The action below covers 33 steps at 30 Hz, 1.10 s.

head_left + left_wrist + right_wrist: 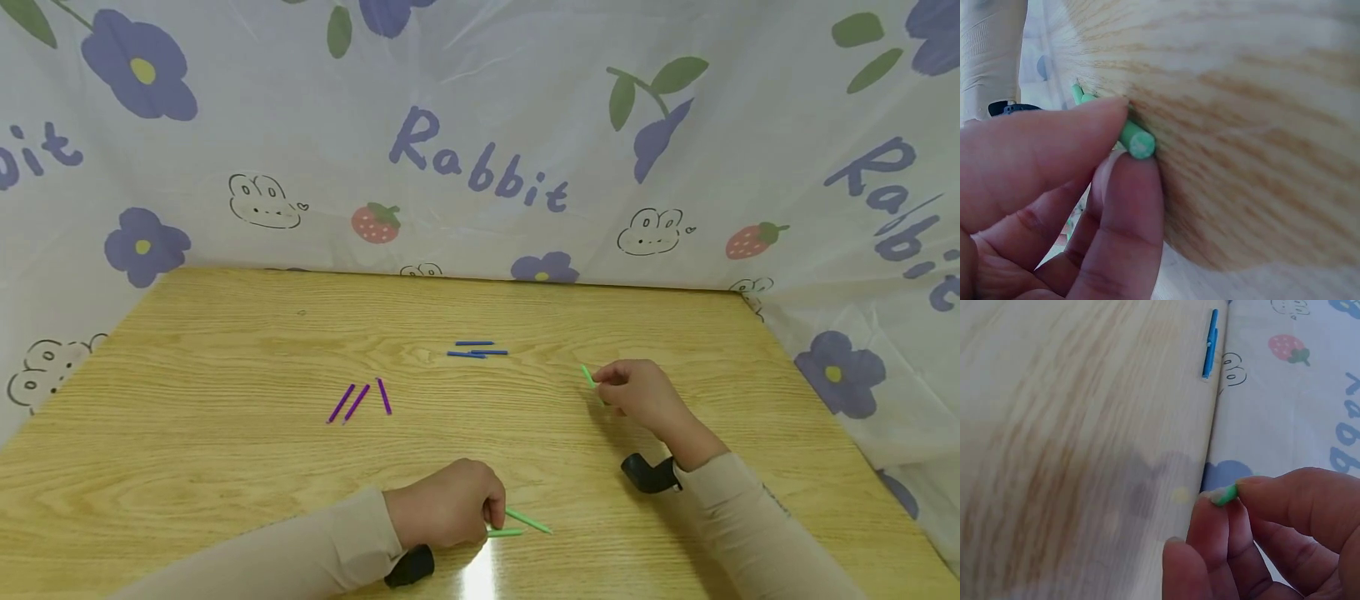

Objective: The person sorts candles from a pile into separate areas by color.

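In the head view my left hand (pixel 457 504) is low over the near part of the table, with two thin green sticks (pixel 529 522) by its fingertips. Thumb and finger pinch one green stick (pixel 1142 144) by its round, flat end, close to the wood. Just beyond it in the left wrist view, another green stick (pixel 1077 94) shows partly. Farther right, my right hand (pixel 637 396) pinches a third green stick (pixel 588 374) that slants up and left from its fingertips. In the right wrist view, only a short length of this stick (pixel 1227 495) shows.
Several purple and blue sticks lie beyond my left hand: purple sticks (pixel 356 403) left of centre and blue sticks (pixel 477 353) near the back. A printed rabbit cloth (pixel 480 225) hangs behind the wooden table (pixel 225 475). Black wrist mounts (pixel 648 473) stick out at both cuffs.
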Each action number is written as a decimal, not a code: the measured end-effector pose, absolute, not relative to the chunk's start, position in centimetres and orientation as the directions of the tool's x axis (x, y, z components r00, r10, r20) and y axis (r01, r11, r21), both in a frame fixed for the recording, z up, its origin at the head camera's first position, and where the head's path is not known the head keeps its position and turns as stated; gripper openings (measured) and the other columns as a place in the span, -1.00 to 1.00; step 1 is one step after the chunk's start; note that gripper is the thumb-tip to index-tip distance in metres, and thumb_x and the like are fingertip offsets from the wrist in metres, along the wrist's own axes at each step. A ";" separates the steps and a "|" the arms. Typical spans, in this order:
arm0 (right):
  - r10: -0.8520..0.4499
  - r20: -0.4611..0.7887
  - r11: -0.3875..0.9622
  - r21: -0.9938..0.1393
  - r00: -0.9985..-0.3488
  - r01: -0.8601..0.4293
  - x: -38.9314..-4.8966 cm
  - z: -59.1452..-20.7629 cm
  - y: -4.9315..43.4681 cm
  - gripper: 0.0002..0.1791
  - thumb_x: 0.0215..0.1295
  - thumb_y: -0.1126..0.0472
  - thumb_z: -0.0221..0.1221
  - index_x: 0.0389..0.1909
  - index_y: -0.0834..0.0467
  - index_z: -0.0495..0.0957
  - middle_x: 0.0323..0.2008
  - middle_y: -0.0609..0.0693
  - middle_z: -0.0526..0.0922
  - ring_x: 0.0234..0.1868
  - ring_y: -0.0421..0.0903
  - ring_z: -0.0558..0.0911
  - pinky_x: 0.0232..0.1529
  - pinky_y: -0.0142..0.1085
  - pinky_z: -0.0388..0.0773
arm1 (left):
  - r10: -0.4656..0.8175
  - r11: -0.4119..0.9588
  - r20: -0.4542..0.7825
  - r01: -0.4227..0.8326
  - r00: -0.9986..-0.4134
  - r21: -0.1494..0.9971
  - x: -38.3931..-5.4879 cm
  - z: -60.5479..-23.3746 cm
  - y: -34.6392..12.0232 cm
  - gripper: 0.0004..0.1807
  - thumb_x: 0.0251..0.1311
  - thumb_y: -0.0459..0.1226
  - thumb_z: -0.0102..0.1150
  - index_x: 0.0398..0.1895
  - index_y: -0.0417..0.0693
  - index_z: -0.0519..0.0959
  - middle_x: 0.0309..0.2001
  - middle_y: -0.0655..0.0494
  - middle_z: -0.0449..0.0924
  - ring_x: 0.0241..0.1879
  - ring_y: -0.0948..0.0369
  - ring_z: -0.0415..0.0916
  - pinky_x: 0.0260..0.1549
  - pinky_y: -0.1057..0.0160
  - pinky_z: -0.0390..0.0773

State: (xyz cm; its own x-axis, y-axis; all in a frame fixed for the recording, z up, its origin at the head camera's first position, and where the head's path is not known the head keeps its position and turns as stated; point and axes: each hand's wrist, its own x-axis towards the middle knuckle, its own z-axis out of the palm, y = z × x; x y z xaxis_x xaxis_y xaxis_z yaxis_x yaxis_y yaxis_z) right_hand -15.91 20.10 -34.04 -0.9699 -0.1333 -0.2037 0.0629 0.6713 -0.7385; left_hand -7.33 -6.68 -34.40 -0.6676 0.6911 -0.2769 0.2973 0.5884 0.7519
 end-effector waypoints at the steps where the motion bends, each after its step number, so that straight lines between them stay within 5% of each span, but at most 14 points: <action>1: -0.133 -0.207 0.674 -0.736 -0.969 0.065 -16.0 -34.1 20.1 -0.70 0.37 0.30 0.08 0.03 0.36 0.54 -0.14 0.21 0.60 -0.37 -0.05 0.62 -0.33 -0.20 0.59 | 0.692 0.588 -0.276 0.299 -0.667 0.751 -7.3 -34.4 -6.7 -0.70 -0.14 -0.71 0.18 -0.53 -0.15 0.64 -0.49 0.24 0.51 -0.47 0.40 0.30 -0.46 0.41 0.42; 33: -0.103 -0.295 0.779 -0.617 -0.950 0.107 -17.3 -34.7 20.3 -0.79 0.29 0.35 0.11 -0.13 0.36 0.59 -0.46 0.08 0.58 -0.51 -0.12 0.48 -0.50 -0.30 0.48 | 0.696 0.587 -0.267 0.315 -0.667 0.745 -7.5 -34.7 -6.6 -0.69 -0.17 -0.71 0.18 -0.55 -0.14 0.63 -0.51 0.24 0.52 -0.50 0.41 0.30 -0.48 0.42 0.42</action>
State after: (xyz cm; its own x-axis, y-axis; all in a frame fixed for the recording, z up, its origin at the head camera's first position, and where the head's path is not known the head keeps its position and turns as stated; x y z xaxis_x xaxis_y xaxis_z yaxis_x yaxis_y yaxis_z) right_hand -17.33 20.27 -34.73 -0.9500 -0.1034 -0.2947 0.1068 0.7793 -0.6174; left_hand -7.48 -6.64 -34.71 -0.6666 0.6962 -0.2666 0.3153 0.5873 0.7454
